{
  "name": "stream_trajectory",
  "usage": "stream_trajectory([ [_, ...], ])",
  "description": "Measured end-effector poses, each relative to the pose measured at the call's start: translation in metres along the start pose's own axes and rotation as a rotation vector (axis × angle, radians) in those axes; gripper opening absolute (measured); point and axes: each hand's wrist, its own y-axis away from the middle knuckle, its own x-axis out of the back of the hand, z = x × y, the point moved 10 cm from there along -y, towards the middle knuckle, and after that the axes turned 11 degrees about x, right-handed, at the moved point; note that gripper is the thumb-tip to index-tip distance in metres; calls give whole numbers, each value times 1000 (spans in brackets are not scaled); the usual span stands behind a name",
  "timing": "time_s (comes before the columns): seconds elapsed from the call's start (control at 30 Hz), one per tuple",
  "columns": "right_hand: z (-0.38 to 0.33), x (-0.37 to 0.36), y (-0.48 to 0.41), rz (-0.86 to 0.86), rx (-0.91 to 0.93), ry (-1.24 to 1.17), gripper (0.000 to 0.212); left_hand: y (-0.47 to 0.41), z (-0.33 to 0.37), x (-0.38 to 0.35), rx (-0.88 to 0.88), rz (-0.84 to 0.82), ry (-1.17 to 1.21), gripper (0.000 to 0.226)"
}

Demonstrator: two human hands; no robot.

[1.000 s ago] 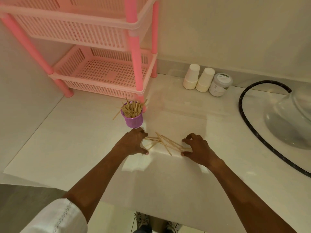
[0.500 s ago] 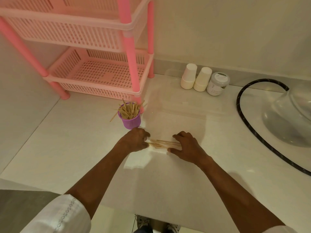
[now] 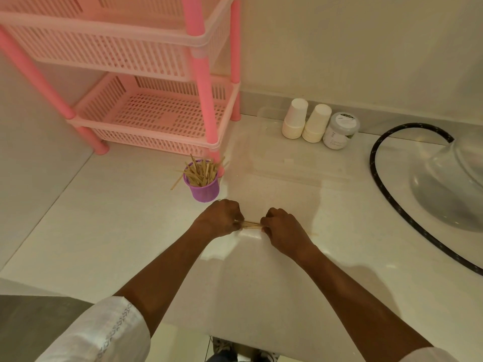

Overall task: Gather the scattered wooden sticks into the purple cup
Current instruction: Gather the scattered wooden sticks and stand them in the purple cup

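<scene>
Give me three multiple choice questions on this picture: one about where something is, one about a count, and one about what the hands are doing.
1. Where does the purple cup stand? A: on the floor. B: on the counter by the front leg of the pink rack. C: on the rack's lower shelf.
2. How many paper cup stacks stand beside the jar? A: one. B: two. C: four.
3. What are the left hand and right hand doing? A: lying flat. B: lifting the cup. C: gripping wooden sticks between them.
Answers: B, it stands at the leg's foot; B, two stacks stand side by side; C, both hands' fingers curl round the bundle.
</scene>
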Motion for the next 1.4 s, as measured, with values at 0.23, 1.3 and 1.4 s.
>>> stream_trajectory([
  [0.23, -4, -1, -3, -35, 9, 88, 24, -8, 11, -2, -53, 50, -130, 23],
  [1.3, -14, 0, 2, -7, 3, 226, 18, -3, 19, -14, -76, 156, -203, 28],
  [1.4, -8, 3, 3, 38, -14, 149, 22, -3, 18, -15, -74, 161, -182, 25],
])
